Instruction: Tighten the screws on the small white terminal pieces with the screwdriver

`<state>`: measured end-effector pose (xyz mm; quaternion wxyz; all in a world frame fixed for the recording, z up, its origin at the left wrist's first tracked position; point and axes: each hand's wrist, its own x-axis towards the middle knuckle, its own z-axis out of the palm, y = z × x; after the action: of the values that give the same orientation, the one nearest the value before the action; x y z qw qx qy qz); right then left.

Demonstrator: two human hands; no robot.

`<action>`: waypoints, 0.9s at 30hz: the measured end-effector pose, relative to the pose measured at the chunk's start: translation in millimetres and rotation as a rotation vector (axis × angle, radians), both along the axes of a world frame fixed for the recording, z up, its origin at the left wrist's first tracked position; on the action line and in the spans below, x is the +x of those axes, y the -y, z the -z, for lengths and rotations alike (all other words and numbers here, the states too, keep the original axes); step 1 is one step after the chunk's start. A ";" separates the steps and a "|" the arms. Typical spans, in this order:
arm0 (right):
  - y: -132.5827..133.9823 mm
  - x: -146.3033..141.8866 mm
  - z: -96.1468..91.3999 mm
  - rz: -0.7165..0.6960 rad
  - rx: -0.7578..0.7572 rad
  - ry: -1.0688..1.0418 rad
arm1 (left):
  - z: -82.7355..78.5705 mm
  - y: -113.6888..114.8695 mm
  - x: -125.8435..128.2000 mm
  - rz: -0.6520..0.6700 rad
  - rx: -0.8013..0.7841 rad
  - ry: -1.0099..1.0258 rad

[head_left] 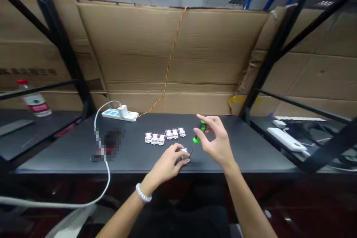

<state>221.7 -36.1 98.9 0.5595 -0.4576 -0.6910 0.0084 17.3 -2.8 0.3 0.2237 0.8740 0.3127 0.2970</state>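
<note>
Near the front edge of the dark table, my left hand [170, 161] pins a small white part [185, 155] between thumb and fingers. My fingers cover some of that part, so its exact kind is hard to tell. Held in my right hand [216, 141] is a green and black screwdriver [196, 139], tilted, its thin shaft pointing down at the white part's right side. The tip appears to touch it. Beyond my left hand lie several similar white parts with purple bits [154, 138], in two loose groups.
A white power strip [119, 114] with a plugged-in charger sits at the back left. Its white cable [108, 178] hangs over the front edge. A blurred dark object [110, 143] lies on the left. Black rack posts [263, 63] flank the table; cardboard [134, 52] stands behind.
</note>
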 end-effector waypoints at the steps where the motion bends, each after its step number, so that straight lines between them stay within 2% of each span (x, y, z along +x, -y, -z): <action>1: 0.2 0.2 -0.1 -0.025 -0.008 0.003 | -0.5 0.1 -0.1 0.000 -0.003 -0.001; 5: 0.3 -0.6 3.7 -0.124 -0.066 -0.031 | -0.4 -0.2 -0.6 0.000 -0.005 -0.002; 8: 0.0 -3.8 5.2 -0.077 -0.074 -0.077 | 1.1 -0.7 -0.7 0.004 0.007 0.011; 14: 0.0 -2.2 3.1 0.038 -0.029 -0.021 | 0.6 -0.2 0.1 -0.001 0.024 0.003; 20: 3.9 2.0 9.6 -0.161 -0.159 -0.135 | 0.4 1.8 2.7 -0.025 0.052 -0.014; 25: 6.2 0.3 7.2 0.010 -0.065 -0.018 | 2.1 1.1 4.9 -0.024 0.051 -0.009; 27: 6.4 1.4 7.0 0.000 -0.072 -0.036 | 1.8 1.0 5.5 -0.036 0.038 -0.006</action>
<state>223.1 -42.6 92.0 0.5550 -0.4770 -0.6802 0.0413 22.8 -3.8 -1.4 0.2006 0.8732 0.3234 0.3044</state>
